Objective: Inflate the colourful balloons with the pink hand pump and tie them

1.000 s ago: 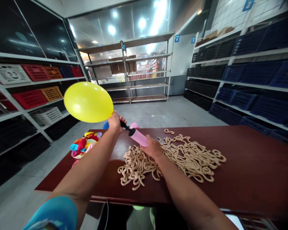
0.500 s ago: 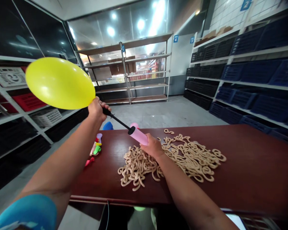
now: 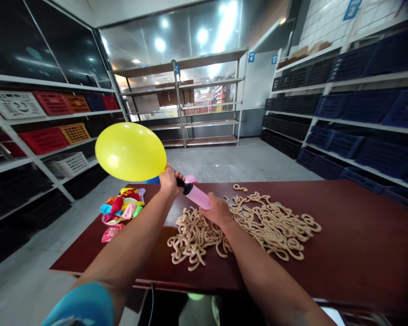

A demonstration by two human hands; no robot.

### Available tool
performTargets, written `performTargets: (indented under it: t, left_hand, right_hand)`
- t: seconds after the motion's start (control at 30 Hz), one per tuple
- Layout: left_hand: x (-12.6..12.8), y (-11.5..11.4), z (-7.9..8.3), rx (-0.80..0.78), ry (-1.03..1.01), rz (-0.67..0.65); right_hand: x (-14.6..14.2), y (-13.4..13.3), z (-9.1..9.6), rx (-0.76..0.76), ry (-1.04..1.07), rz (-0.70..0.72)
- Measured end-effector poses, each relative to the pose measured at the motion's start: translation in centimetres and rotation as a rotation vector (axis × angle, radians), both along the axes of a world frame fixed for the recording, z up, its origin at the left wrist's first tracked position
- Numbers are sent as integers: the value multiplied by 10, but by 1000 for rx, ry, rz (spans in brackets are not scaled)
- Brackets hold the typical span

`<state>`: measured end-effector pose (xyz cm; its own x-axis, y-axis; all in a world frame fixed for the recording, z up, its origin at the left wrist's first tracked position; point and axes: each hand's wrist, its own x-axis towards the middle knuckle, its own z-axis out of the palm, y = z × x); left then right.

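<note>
A yellow inflated balloon [image 3: 130, 151] floats above the table's left end, its neck on the black tip of a pink hand pump [image 3: 197, 196]. My left hand [image 3: 170, 180] is closed round the balloon's neck and the pump's black end. My right hand [image 3: 216, 210] grips the pink barrel from behind, just over a heap of beige curly cords [image 3: 258, 224]. The plunger rod is pushed in, hardly visible.
A dark red table [image 3: 360, 244] carries the cords and a pile of flat coloured balloons [image 3: 120, 208] at its left end. Shelves with red, orange and white crates [image 3: 51, 136] line the left; dark blue crates [image 3: 360, 113] line the right. Bare floor lies beyond.
My left hand, stretched far up-left with the rod drawn out half a second ago, has come back to the barrel. The balloon moved down and right with it. The right hand stayed put.
</note>
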<state>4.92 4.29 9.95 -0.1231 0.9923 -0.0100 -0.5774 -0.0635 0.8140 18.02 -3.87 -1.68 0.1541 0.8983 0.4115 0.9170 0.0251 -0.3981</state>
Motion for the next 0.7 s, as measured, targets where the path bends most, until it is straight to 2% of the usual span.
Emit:
performTargets:
  t: [0.07, 0.17, 0.37, 0.47, 0.57, 0.7]
  left_hand:
    - [-2, -2, -1, 10, -5, -12]
    - [-19, 2, 12, 17, 12, 7]
    - [-63, 24, 72, 111, 55, 80]
    - [-73, 33, 90, 147, 65, 99]
    - [-66, 35, 83, 136, 54, 88]
    - [-38, 25, 42, 62, 40, 38]
  right_hand:
    - [-1, -1, 1, 5, 4, 18]
    - [-4, -2, 2, 10, 19, 53]
    - [-3, 3, 1, 33, 47, 48]
    - [-2, 4, 0, 38, 53, 37]
    - [-2, 4, -1, 23, 33, 13]
    - [-2, 2, -2, -2, 3, -2]
